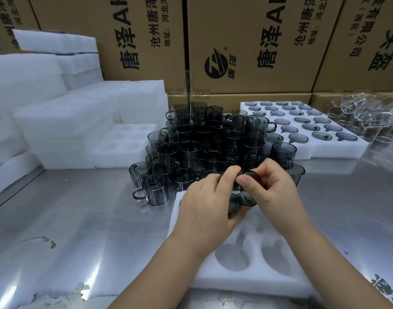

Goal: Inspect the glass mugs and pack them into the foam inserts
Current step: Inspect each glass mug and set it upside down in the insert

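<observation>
Both my hands hold one smoky grey glass mug (pixel 246 197) tilted above a white foam insert (pixel 246 279) on the steel table. My left hand (pixel 204 204) grips the mug's body from the left. My right hand (pixel 271 186) pinches its rim, thumb on top. The insert's near pockets (pixel 232 257) lie bare; its far part is hidden by my hands. Just behind stands a stacked heap of the same grey mugs (pixel 202 143).
A filled foam tray (pixel 306 128) of grey mugs sits back right, with clear glass mugs (pixel 369 114) beyond it. Stacks of foam inserts (pixel 64 121) fill the left. Cardboard cartons (pixel 246 45) wall the back. Bare steel table (pixel 75 219) lies to the left.
</observation>
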